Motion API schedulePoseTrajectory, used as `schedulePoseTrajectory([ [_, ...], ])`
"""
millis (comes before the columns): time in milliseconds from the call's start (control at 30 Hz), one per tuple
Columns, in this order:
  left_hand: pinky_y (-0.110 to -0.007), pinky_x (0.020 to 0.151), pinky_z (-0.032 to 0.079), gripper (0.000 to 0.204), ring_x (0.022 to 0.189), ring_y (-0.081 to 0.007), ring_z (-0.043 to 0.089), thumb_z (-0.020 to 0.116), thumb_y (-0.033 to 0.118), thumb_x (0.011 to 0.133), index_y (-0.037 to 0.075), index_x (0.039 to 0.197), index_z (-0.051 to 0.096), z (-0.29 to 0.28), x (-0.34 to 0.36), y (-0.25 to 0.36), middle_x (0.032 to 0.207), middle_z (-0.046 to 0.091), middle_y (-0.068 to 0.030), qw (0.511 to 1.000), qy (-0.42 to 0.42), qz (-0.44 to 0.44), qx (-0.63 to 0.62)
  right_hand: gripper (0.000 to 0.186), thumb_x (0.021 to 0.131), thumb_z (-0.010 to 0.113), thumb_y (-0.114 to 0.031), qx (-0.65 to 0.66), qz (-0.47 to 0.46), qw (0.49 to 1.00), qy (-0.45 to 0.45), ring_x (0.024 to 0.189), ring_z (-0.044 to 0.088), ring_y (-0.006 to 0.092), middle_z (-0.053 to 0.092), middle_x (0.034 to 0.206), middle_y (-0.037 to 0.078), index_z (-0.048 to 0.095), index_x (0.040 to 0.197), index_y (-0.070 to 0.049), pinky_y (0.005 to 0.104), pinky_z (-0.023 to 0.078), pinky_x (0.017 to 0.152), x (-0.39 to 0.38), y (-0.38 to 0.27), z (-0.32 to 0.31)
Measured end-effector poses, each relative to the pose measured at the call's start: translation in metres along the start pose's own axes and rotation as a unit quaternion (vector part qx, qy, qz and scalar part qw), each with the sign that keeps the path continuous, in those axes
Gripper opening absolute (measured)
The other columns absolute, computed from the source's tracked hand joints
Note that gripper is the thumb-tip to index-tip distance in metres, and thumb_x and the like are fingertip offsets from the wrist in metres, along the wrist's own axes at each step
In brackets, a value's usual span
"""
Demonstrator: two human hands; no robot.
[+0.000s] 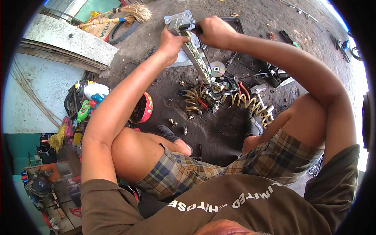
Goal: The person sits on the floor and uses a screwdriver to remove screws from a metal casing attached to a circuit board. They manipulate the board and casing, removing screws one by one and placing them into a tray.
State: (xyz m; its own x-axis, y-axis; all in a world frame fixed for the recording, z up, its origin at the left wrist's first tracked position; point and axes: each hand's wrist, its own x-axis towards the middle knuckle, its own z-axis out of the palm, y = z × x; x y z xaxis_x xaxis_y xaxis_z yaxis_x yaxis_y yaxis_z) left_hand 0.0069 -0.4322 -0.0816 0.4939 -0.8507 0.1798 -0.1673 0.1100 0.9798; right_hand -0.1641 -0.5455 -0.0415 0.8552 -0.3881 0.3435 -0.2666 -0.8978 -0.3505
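Note:
A long metal chassis [192, 55] with a circuit board along its side stands tilted on the ground, its metal bracket [179, 18] at the upper end. My left hand [171, 45] is closed round its upper part, the thumb lying across it. Beside that end my right hand [215, 33] is closed in a fist around a black piece [187, 27] that reaches to the bracket; its kind is hidden by the fingers. A pale flat panel [181, 59] lies behind the chassis. Near its lower end are a shiny disc [217, 69] and a heap of small electronic parts [209, 101].
A beige coiled hose [244, 100], a hammer [258, 91] and red-handled pliers [243, 89] lie before my right foot. A red round container [147, 107] stands by my left knee. Bottles [83, 111], a broom [135, 12] and a tire [123, 33] are at the left.

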Motion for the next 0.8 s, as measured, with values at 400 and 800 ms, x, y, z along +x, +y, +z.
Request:
schedulePoseTrajectory([
  [400, -0.039, 0.087, 0.064, 0.036, 0.096, -0.0234, 0.075, 0.072, -0.016, 0.084, -0.008, 0.119, 0.066, -0.007, -0.001, -0.006, 0.111, 0.075, -0.0162, 1.0, -0.023, -0.01, -0.004, 0.041, 0.097, 0.078, -0.036, 0.279, 0.172, 0.943, -0.065, 0.065, 0.064, 0.0129, 0.072, 0.072, 0.011, 0.077, 0.098, 0.005, 0.0385, 0.054, 0.065, -0.004, 0.006, 0.004],
  [800, -0.037, 0.094, 0.059, 0.06, 0.105, -0.0216, 0.072, 0.076, -0.015, 0.078, -0.007, 0.134, 0.056, -0.008, 0.0, -0.004, 0.117, 0.074, -0.0137, 1.0, -0.015, -0.006, 0.02, 0.023, 0.094, 0.07, -0.023, -0.032, -0.049, 0.996, 0.065, 0.095, 0.076, 0.0393, 0.077, 0.105, 0.017, 0.074, 0.106, -0.003, 0.049, 0.061, 0.082, -0.012, -0.005, 0.0],
])
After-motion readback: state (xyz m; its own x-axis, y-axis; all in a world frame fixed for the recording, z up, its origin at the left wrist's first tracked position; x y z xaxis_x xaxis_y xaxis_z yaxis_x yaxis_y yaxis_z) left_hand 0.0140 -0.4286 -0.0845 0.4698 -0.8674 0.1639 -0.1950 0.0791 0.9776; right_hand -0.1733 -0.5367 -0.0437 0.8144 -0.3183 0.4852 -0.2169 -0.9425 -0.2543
